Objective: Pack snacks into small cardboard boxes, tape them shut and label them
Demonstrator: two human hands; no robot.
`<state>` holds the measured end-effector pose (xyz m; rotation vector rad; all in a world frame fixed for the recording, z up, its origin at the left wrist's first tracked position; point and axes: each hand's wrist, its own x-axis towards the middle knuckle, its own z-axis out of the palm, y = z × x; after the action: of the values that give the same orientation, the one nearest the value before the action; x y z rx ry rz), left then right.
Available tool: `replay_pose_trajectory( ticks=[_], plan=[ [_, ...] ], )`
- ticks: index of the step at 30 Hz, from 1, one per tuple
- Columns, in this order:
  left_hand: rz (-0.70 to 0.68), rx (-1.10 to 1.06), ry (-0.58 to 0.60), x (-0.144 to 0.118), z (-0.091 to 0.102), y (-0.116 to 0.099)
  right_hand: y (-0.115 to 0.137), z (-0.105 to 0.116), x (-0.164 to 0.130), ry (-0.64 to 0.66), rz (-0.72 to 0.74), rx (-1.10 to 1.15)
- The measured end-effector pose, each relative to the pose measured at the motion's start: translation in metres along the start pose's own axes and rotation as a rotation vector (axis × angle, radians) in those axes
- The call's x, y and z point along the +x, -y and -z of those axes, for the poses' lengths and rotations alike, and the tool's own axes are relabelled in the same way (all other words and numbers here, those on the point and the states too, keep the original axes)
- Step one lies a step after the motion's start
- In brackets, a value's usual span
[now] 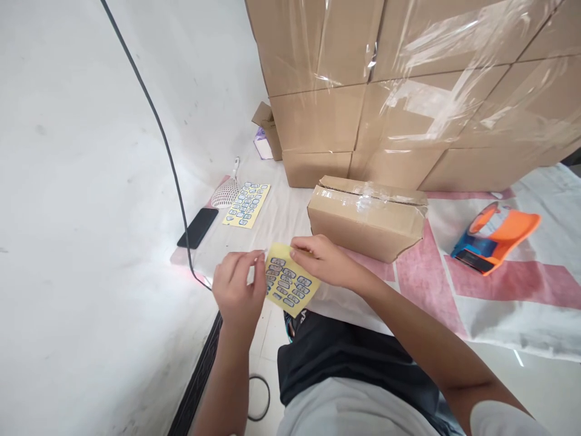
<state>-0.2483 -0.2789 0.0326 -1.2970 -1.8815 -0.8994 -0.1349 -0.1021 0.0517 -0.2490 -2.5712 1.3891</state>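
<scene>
A yellow sheet of stickers (290, 287), with blue-edged labels printed in rows, hangs tilted over the front edge of the table. My right hand (320, 260) is closed on its top edge, thumb and fingers pinching the paper. At the sheet's left side my left hand (240, 281) makes a pinch, thumb against forefinger. Something small and pale shows at those fingertips, too small to name. Behind the hands lies a second yellow sticker sheet (247, 206), flat on the table. A taped cardboard box (367, 221) stands just beyond my right hand.
An orange and blue tape dispenser (494, 236) sits at the right on the pink and white tablecloth (431, 284). Wrapped cartons (318, 121) are stacked behind. Left are a black phone (198, 228), a white mesh strainer (226, 192) and a dark cable (158, 124) along the wall.
</scene>
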Motion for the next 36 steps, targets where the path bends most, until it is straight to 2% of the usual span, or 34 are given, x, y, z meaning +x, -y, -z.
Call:
replay_pose_trajectory(
  ticks=[2, 4, 7, 9, 11, 14, 15, 16, 18, 20, 21, 23, 25, 26, 28, 32, 35, 36],
  plan=[
    [0.037, 0.017, -0.121, -0.006, -0.004, 0.007, -0.01, -0.006, 0.024, -0.023, -0.142, -0.11],
    [0.027, 0.038, -0.184, -0.013, -0.012, 0.011, -0.023, -0.014, 0.054, -0.044, -0.24, -0.212],
    [0.011, 0.013, -0.195, -0.02, -0.031, 0.008, -0.042, -0.028, 0.088, -0.093, -0.262, -0.272],
    [-0.031, -0.022, -0.202, -0.022, -0.044, 0.001, -0.051, -0.036, 0.097, -0.116, -0.228, -0.294],
    [-0.141, -0.061, -0.095, -0.021, -0.055, -0.007, -0.059, -0.044, 0.094, -0.137, -0.149, -0.306],
    [-0.313, -0.112, 0.297, -0.02, -0.06, -0.01, -0.071, -0.049, 0.08, -0.189, -0.016, -0.315],
    [-0.332, -0.133, 0.402, -0.02, -0.058, -0.007, -0.074, -0.048, 0.076, -0.209, -0.005, -0.311],
    [-0.313, -0.158, 0.452, -0.021, -0.056, -0.001, -0.077, -0.047, 0.073, -0.221, -0.016, -0.305],
    [-0.151, -0.176, 0.386, -0.024, -0.049, 0.017, -0.082, -0.045, 0.07, -0.221, -0.064, -0.291],
    [0.131, -0.085, 0.268, -0.026, -0.044, 0.041, -0.083, -0.046, 0.071, -0.19, -0.099, -0.281],
    [0.28, 0.009, 0.266, -0.026, -0.043, 0.054, -0.083, -0.047, 0.074, -0.169, -0.11, -0.28],
    [0.53, 0.209, 0.423, -0.024, -0.045, 0.077, -0.082, -0.054, 0.081, -0.129, -0.132, -0.277],
    [0.671, 0.295, 0.655, -0.022, -0.051, 0.094, -0.079, -0.062, 0.091, -0.088, -0.154, -0.265],
    [0.708, 0.284, 0.739, -0.02, -0.054, 0.101, -0.078, -0.066, 0.097, -0.07, -0.163, -0.257],
    [0.735, 0.216, 0.813, -0.02, -0.06, 0.11, -0.076, -0.072, 0.109, -0.041, -0.184, -0.238],
    [0.733, 0.094, 0.807, -0.024, -0.061, 0.117, -0.071, -0.071, 0.127, -0.006, -0.224, -0.187],
    [0.693, -0.003, 0.799, -0.025, -0.055, 0.112, -0.065, -0.063, 0.13, 0.063, -0.211, -0.096],
    [0.679, -0.005, 0.762, -0.025, -0.053, 0.108, -0.062, -0.059, 0.13, 0.098, -0.199, -0.055]
  ],
)
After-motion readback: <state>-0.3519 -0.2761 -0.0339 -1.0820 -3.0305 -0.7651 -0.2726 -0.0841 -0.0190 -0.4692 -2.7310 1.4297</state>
